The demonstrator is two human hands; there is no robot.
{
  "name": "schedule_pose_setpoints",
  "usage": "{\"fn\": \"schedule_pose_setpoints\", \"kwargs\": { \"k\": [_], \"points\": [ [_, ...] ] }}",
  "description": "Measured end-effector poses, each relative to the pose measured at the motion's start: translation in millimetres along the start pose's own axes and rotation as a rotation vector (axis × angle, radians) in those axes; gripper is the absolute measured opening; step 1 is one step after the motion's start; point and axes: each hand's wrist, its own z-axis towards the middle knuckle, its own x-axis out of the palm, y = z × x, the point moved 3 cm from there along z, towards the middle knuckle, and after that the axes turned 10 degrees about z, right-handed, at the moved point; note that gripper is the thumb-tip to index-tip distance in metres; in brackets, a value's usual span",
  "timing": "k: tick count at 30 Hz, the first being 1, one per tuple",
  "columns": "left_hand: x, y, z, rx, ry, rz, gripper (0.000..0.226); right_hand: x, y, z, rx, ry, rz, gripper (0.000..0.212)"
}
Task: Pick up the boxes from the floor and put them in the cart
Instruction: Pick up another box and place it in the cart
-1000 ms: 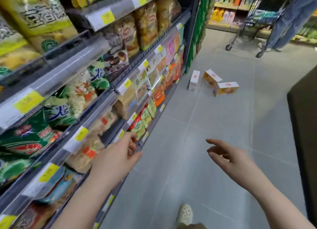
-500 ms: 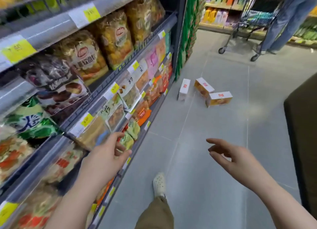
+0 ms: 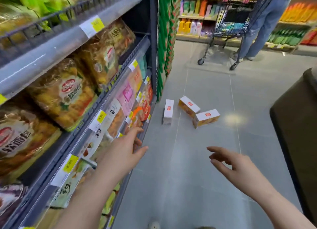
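Three white-and-orange boxes lie on the grey floor ahead: a left box (image 3: 168, 111) near the shelf foot, a middle box (image 3: 189, 106) and a right box (image 3: 206, 117), the last two touching. My left hand (image 3: 126, 150) reaches forward beside the shelf edge, fingers apart, holding nothing. My right hand (image 3: 235, 163) is stretched out over the floor, fingers spread and empty. Both hands are well short of the boxes. A dark wire shopping cart (image 3: 235, 21) stands far down the aisle.
A tall shelf (image 3: 96, 107) of bagged bread and snacks runs along my left. A person in blue jeans (image 3: 262, 26) stands by the cart. A dark bulky object (image 3: 298, 126) fills the right edge. Shelves of bottles line the back wall.
I have moved forward along the aisle; the boxes and cart are nearer and larger. Both hands stay outstretched and empty, the left sliding further along the shelf.
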Motion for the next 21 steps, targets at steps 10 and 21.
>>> {"fn": "schedule_pose_setpoints", "kwargs": {
  "k": [10,21],
  "points": [
    [33,-37,103,-0.189,0.013,0.041,0.043,-73,-53,160,-0.089,0.110,-0.011,0.029],
    [58,-154,226,-0.258,-0.098,0.144,0.045,-178,-89,309,-0.248,0.264,-0.098,0.030]
  ]
}}
